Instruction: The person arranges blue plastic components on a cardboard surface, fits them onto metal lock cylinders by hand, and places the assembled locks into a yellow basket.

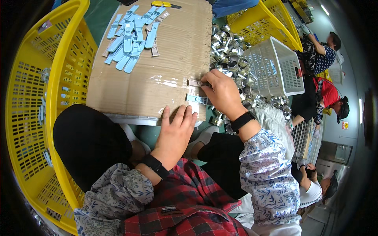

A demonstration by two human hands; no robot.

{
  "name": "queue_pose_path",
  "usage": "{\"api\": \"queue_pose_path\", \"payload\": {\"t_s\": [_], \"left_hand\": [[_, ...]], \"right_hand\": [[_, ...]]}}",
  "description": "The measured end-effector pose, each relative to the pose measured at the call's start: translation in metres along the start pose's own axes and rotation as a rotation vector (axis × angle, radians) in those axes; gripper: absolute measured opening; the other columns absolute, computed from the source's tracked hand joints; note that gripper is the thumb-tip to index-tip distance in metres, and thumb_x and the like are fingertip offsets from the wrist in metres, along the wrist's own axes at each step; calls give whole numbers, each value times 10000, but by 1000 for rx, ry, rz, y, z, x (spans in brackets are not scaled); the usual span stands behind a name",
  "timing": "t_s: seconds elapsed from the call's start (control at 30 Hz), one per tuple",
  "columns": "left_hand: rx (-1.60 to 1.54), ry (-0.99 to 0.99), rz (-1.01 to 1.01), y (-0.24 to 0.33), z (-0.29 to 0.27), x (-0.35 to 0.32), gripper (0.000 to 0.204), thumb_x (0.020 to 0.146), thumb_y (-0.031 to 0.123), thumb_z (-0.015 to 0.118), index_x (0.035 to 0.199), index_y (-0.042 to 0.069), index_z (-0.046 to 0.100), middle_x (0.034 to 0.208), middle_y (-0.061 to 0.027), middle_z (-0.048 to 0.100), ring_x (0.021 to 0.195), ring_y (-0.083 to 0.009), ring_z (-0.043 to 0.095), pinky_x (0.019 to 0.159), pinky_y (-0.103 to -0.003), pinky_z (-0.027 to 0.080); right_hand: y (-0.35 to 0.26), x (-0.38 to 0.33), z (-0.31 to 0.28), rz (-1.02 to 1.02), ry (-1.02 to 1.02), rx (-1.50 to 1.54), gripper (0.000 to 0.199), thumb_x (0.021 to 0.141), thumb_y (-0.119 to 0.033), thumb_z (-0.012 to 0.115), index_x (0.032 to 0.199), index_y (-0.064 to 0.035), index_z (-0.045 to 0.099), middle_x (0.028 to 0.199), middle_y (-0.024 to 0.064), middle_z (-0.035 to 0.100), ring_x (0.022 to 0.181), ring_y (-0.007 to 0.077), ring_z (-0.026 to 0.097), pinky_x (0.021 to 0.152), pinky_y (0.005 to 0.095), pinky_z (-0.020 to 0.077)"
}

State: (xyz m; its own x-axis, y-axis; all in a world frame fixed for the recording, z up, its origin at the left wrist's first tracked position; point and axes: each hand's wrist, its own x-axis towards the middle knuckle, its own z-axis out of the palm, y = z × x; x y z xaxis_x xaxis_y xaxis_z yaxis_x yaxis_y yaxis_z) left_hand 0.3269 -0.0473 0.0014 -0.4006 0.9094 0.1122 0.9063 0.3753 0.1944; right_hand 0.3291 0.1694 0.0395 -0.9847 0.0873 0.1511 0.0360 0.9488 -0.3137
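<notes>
My right hand (225, 93) is at the right edge of a cardboard-topped work surface (141, 92), its thumb and fingers closed on the end of a small beige plastic handle (194, 83). Just nearer to me, a light-blue plastic handle (193, 98) lies across the same edge. My left hand (175, 131) rests at the near edge with its fingers stretched out, the tips close to the blue handle and holding nothing. Farther left on the cardboard is a loose heap of light-blue plastic handles (128, 38), with a few beige ones among them.
A yellow utility knife (162, 4) lies at the far edge. Tall yellow baskets (59, 98) stand on my left. To the right, many shiny metal parts (232, 53) are piled beside a white crate (271, 67) and another yellow basket (267, 23). Several people work farther right.
</notes>
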Motion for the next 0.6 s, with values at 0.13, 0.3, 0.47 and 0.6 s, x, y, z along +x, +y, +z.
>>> {"api": "queue_pose_path", "payload": {"t_s": [0.13, 0.3, 0.47, 0.6], "left_hand": [[8, -2, 1, 0, -2, 0, 482, 881, 214, 526, 1349, 104, 550, 1405, -79, 493, 1336, -240, 411, 1130, -563, 274], [11, -15, 4, 0, -3, 0, 486, 882, 214, 524, 1355, 103, 544, 1406, -77, 491, 1337, -241, 410, 1129, -564, 274], [23, -4, 0, 1, -2, -1, 484, 887, 213, 520, 1357, 105, 544, 1407, -77, 492, 1337, -242, 409, 1131, -566, 272], [26, 22, 10, 2, 3, -1, 480, 894, 221, 516, 1359, 110, 550, 1406, -79, 498, 1339, -244, 406, 1130, -572, 270]], "right_hand": [[-1, 1, 1, -1, 0, 1, 150, 738, -69, 693, 869, -46, 624, 827, 120, 591, 816, 345, 614, 700, 451, 500], [2, 0, 7, -10, 9, -13, 144, 728, -62, 691, 851, -44, 619, 831, 118, 590, 828, 342, 611, 707, 447, 503], [2, -2, 14, -25, 36, -14, 139, 728, -48, 685, 844, -44, 611, 835, 117, 583, 851, 339, 604, 721, 442, 503], [0, -2, 10, -32, 38, -51, 129, 730, -32, 676, 836, -41, 603, 835, 118, 576, 850, 341, 599, 729, 445, 500]]}}
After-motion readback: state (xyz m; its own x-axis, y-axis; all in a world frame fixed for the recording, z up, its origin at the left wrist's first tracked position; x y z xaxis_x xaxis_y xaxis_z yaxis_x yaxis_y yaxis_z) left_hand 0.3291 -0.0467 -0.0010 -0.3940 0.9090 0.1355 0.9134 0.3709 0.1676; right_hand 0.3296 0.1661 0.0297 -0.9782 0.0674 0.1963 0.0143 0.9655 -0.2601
